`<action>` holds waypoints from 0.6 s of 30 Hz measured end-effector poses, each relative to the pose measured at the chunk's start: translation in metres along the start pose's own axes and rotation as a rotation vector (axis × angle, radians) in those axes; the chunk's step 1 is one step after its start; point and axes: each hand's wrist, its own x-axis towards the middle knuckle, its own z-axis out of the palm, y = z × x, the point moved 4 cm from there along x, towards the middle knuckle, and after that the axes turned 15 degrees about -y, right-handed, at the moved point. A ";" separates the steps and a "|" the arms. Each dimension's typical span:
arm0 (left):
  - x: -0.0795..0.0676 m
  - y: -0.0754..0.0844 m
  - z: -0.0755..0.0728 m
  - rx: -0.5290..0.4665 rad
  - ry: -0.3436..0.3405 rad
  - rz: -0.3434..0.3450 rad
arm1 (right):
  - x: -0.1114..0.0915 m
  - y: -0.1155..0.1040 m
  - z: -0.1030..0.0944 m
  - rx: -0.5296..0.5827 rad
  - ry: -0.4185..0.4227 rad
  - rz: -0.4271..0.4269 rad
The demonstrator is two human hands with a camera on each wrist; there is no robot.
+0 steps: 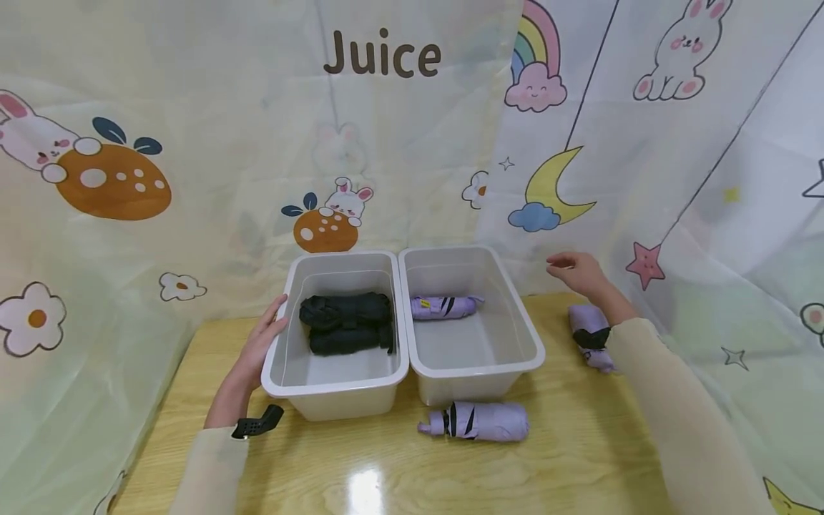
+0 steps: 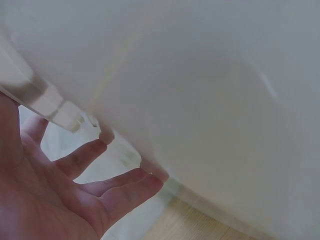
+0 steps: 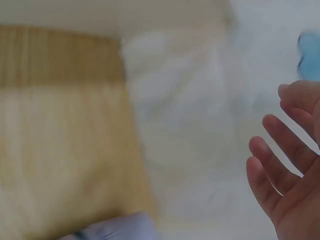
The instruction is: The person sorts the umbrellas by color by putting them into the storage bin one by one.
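Observation:
My left hand (image 1: 257, 347) touches the outer left side of the left grey bin (image 1: 273, 372), its fingertips against the wall in the left wrist view. Inside that bin lie two black folded umbrellas (image 1: 347, 325), one beside the other. The right grey bin (image 1: 534, 350) stands against it and holds a purple folded umbrella (image 1: 444, 307) near its left wall. My right hand (image 1: 577, 273) hovers with nothing in it, right of the right bin, fingers loosely bent. Below it on the table lies another purple folded umbrella (image 1: 587, 332), partly covered by the sleeve.
In front of the right bin, a purple folded umbrella (image 1: 492, 421) lies sideways on the wooden table (image 1: 309, 465), handle to the left. A printed curtain (image 1: 412, 164) hangs close behind the bins and along both sides.

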 end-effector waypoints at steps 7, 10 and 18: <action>0.003 0.000 0.000 0.000 -0.005 0.018 | -0.029 0.068 0.017 0.062 0.090 0.093; 0.003 0.000 0.000 0.005 -0.005 0.016 | -0.037 0.090 0.026 0.114 0.122 0.115; -0.001 -0.001 0.000 -0.006 -0.003 0.019 | -0.050 0.128 0.044 0.084 0.247 0.156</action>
